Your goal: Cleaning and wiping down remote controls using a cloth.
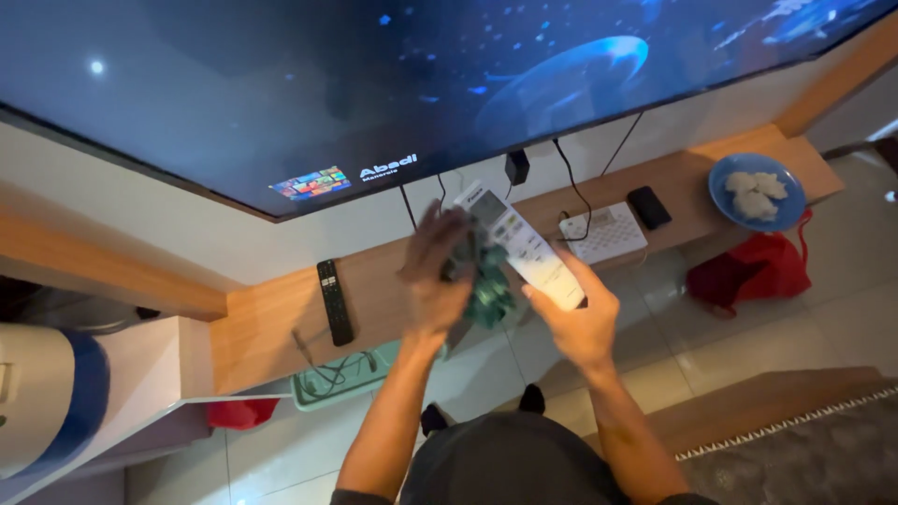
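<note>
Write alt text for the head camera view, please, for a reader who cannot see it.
The right hand holds a white remote while the left hand presses a green cloth against it. Behind them, a wooden shelf under a lit TV carries a black remote, a white box and a blue plate.

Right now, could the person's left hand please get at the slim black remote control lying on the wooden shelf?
Probably yes: the black remote lies uncovered on the wooden shelf, close beside the left hand, with nothing between. But that hand is occupied with a green cloth.
</note>
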